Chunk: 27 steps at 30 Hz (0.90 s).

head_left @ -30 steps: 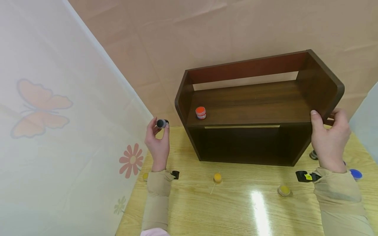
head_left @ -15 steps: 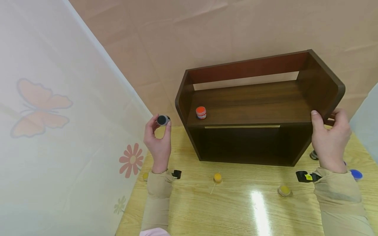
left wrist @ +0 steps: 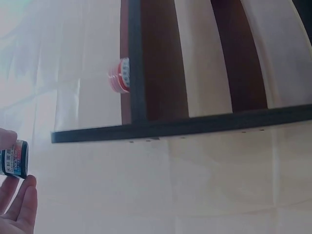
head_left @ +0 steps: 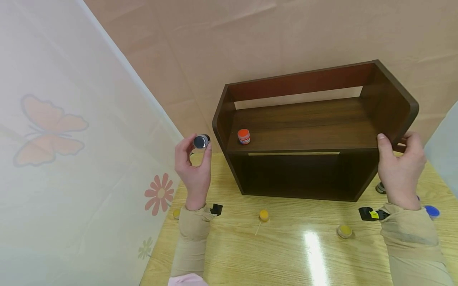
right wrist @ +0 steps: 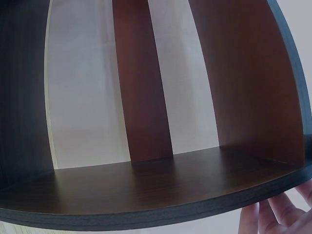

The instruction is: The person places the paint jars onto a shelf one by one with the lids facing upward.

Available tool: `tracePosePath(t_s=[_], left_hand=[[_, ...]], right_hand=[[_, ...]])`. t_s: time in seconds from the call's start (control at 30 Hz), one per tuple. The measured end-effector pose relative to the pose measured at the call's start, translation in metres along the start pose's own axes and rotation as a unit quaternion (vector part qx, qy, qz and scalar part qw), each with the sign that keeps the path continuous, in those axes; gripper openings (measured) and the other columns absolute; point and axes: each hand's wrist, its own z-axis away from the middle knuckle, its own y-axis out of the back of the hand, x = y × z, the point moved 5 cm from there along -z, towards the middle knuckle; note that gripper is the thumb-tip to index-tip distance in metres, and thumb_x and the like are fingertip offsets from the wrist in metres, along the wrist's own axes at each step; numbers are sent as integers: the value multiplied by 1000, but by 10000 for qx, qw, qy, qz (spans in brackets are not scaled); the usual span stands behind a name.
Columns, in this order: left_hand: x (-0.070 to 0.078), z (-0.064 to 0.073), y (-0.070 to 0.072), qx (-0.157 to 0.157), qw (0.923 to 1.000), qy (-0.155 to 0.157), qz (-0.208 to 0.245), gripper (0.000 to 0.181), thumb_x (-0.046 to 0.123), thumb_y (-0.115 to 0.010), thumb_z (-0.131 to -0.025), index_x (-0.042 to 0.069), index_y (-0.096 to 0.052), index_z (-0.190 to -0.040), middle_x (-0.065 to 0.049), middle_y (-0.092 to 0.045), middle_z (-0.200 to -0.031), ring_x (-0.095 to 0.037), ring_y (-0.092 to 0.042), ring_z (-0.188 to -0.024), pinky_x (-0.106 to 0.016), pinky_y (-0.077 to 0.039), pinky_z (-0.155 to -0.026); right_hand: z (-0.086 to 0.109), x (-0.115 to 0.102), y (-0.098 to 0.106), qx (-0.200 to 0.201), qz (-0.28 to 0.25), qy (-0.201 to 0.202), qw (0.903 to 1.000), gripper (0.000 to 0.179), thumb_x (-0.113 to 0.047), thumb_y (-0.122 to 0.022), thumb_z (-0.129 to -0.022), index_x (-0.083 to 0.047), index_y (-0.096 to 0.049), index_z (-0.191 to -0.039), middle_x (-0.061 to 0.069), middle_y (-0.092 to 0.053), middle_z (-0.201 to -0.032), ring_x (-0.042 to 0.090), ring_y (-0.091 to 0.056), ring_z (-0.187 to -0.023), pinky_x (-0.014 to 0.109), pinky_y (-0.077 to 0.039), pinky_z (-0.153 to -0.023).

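My left hand (head_left: pixel 195 176) pinches a small paint jar (head_left: pixel 201 141) with dark contents between thumb and fingers, raised just left of the brown wooden shelf (head_left: pixel 304 123). In the left wrist view, the jar (left wrist: pixel 17 158) shows a printed label. A red-orange paint jar (head_left: pixel 244 136) sits at the left end of the shelf's upper board. My right hand (head_left: pixel 402 171) grips the shelf's right side panel, thumb on the inner face at the upper board's level. In the right wrist view, its fingers (right wrist: pixel 282 214) lie against the panel's outside.
On the wood-grain table (head_left: pixel 279 254) are an orange pot (head_left: pixel 263 215), a yellow pot (head_left: pixel 344 231), another yellow one (head_left: pixel 176 214) at left, a blue lid (head_left: pixel 431 211) and a dark jar (head_left: pixel 381 188) at right. A patterned white sheet (head_left: pixel 89 159) hangs along the left.
My left hand has risen slightly and shifted right with the dark paint jar, turning its round end toward the head camera. My right hand stays on the shelf panel.
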Motion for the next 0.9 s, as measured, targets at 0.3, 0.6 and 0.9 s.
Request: tracePosePath(t_s=[0.3,0.6,0.9], left_hand=[[11,-2,-16,-289,9981,-326,442,39,-21,-76,-77,-17,-63,-113,-30,-62,-104,-38,-60,-99,-38,-53,-90],[-11,8,-36,-694,9956,-397,498,40,1,-81,-85,-2,-67,-122,-16,-65,-115,-31,-60,-106,-42,-53,-90],[-9,11,-54,-1011,9909,-661,598,45,-4,-84,-79,-3,-66,-121,-19,-65,-115,-32,-60,-104,-40,-52,-87]], right_hand=[[0,0,0,15,-12,-25,10000,17,-27,-68,-96,-23,-66,-113,-18,-55,-102,-6,-49,-86,17,-35,-79],[0,-1,0,11,-10,-1,10000,13,-28,-68,-96,-30,-62,-108,-15,-57,-103,-7,-49,-85,17,-35,-77],[0,-1,0,-25,11,-29,10000,14,-28,-67,-96,-30,-63,-110,-16,-57,-104,-7,-49,-85,17,-35,-76]])
